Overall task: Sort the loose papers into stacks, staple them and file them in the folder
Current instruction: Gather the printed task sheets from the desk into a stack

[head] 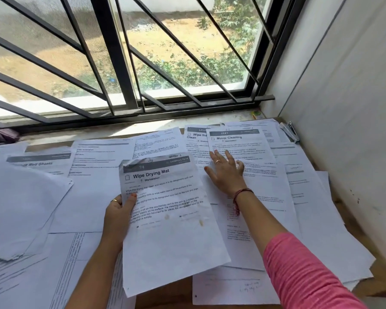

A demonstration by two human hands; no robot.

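My left hand [118, 214] holds a printed sheet headed "Wipe Drying Mat" [169, 219] by its left edge, lifted above the table. My right hand [226, 172] lies flat, fingers spread, on the sheets at the centre right, just below the "Mirror Cleaning" sheet [239, 143]. Many loose papers [94, 186] cover the table, overlapping one another. A silver stapler [290, 132] lies at the far right corner by the wall. No folder is recognisable in view.
A barred window [125, 63] runs along the table's far edge. A white wall [348, 130] closes off the right side. Bare wood of the table [165, 297] shows near the front. A dark cloth [2, 136] sits on the sill at far left.
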